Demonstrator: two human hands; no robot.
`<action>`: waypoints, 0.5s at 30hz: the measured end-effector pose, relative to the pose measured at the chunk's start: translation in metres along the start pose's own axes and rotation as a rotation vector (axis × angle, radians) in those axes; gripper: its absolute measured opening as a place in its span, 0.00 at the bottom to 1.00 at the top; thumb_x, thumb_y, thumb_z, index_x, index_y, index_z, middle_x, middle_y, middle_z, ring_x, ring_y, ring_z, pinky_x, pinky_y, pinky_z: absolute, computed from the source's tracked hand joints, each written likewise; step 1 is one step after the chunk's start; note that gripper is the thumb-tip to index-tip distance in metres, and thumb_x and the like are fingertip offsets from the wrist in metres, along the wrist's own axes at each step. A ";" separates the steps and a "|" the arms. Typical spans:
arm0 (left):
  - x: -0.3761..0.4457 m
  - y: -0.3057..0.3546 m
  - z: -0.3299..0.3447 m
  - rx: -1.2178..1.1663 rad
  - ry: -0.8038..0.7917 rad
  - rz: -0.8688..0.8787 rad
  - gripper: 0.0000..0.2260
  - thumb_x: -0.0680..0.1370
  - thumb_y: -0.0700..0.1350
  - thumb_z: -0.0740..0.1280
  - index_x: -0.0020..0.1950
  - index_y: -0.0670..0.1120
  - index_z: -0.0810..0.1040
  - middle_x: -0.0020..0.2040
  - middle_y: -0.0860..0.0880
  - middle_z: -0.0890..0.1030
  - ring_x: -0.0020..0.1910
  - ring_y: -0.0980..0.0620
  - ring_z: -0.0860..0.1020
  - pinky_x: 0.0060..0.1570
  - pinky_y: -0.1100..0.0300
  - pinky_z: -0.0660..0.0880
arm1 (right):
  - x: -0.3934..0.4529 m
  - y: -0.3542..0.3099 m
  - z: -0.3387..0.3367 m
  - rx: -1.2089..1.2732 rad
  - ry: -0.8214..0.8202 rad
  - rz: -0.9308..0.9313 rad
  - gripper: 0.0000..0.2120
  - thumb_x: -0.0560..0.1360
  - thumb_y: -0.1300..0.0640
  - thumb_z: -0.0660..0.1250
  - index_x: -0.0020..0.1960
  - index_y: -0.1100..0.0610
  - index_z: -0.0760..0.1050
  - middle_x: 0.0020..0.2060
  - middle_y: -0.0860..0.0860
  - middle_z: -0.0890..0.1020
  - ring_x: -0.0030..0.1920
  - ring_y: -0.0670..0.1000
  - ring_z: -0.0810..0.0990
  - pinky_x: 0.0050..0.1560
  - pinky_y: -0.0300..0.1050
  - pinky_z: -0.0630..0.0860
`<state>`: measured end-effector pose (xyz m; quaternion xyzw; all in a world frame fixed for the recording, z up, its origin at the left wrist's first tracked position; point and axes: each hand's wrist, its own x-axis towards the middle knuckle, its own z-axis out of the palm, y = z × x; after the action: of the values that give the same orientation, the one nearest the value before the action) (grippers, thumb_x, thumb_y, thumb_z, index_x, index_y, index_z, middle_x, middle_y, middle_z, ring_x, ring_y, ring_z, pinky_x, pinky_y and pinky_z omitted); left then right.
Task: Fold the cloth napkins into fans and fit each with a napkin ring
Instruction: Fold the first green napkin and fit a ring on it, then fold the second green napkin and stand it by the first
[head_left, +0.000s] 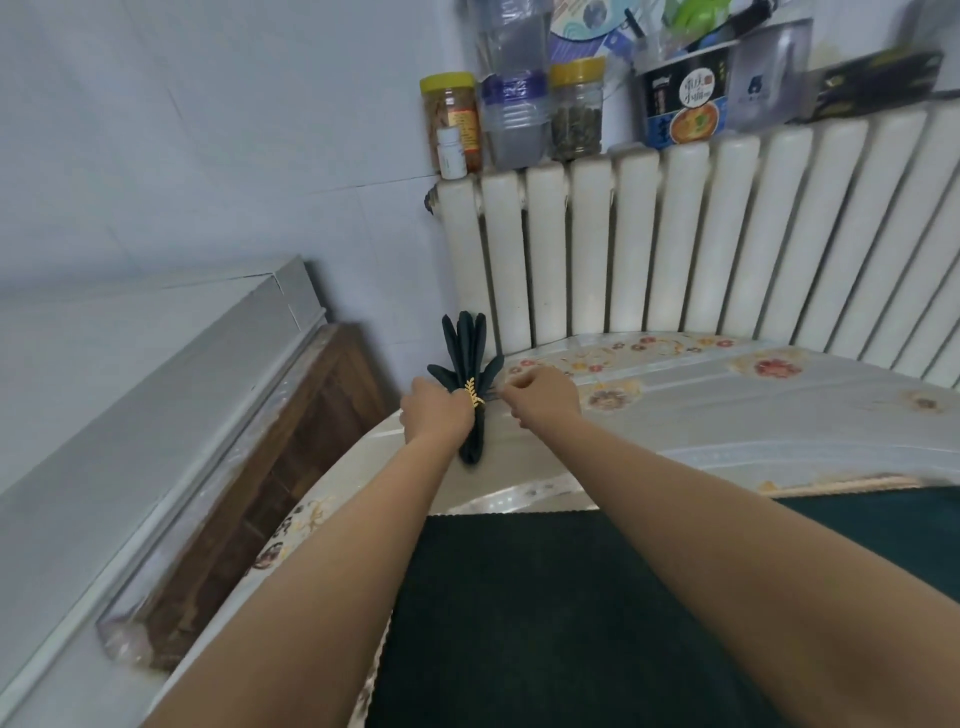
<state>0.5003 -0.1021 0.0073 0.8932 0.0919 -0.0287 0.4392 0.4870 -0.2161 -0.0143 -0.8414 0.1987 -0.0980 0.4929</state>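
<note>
Already pleated, the dark green napkin (464, 349) lay at the far left corner of the table (727, 415), its fan end spread toward the white radiator (675, 234) and its folded tail pointing back toward the person. A gold leaf-patterned napkin ring (474, 396) circled its waist. The left hand (435, 410) gripped the napkin at the ring, fingers curled around the bundle. The right hand (540, 391) sat just beside the fan's right edge with its fingers curled; whether it pinched a pleat could not be told. A larger dark green cloth (545, 597) lay flat on the table's near side, between the forearms.
</note>
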 end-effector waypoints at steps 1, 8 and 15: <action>-0.010 -0.001 -0.004 0.040 -0.002 0.073 0.16 0.78 0.44 0.59 0.64 0.40 0.67 0.64 0.40 0.69 0.61 0.39 0.71 0.60 0.49 0.71 | -0.015 -0.005 -0.009 -0.052 0.012 -0.046 0.10 0.74 0.56 0.65 0.48 0.61 0.80 0.46 0.55 0.82 0.48 0.54 0.80 0.52 0.46 0.76; -0.142 -0.005 -0.047 0.134 -0.184 0.306 0.07 0.77 0.46 0.58 0.46 0.45 0.74 0.39 0.46 0.75 0.35 0.51 0.71 0.31 0.57 0.65 | -0.156 -0.019 -0.087 -0.138 0.055 -0.210 0.06 0.74 0.58 0.66 0.50 0.57 0.77 0.42 0.48 0.78 0.46 0.49 0.77 0.45 0.38 0.69; -0.302 -0.053 -0.077 0.170 -0.313 0.475 0.05 0.79 0.50 0.61 0.52 0.51 0.74 0.47 0.55 0.76 0.45 0.57 0.74 0.46 0.61 0.69 | -0.320 0.023 -0.156 -0.331 -0.004 -0.273 0.06 0.74 0.56 0.66 0.51 0.52 0.77 0.43 0.46 0.81 0.45 0.47 0.78 0.47 0.42 0.75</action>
<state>0.1919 -0.0517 0.0527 0.9081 -0.1914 -0.0703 0.3658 0.1360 -0.2116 0.0527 -0.9302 0.0954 -0.1281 0.3303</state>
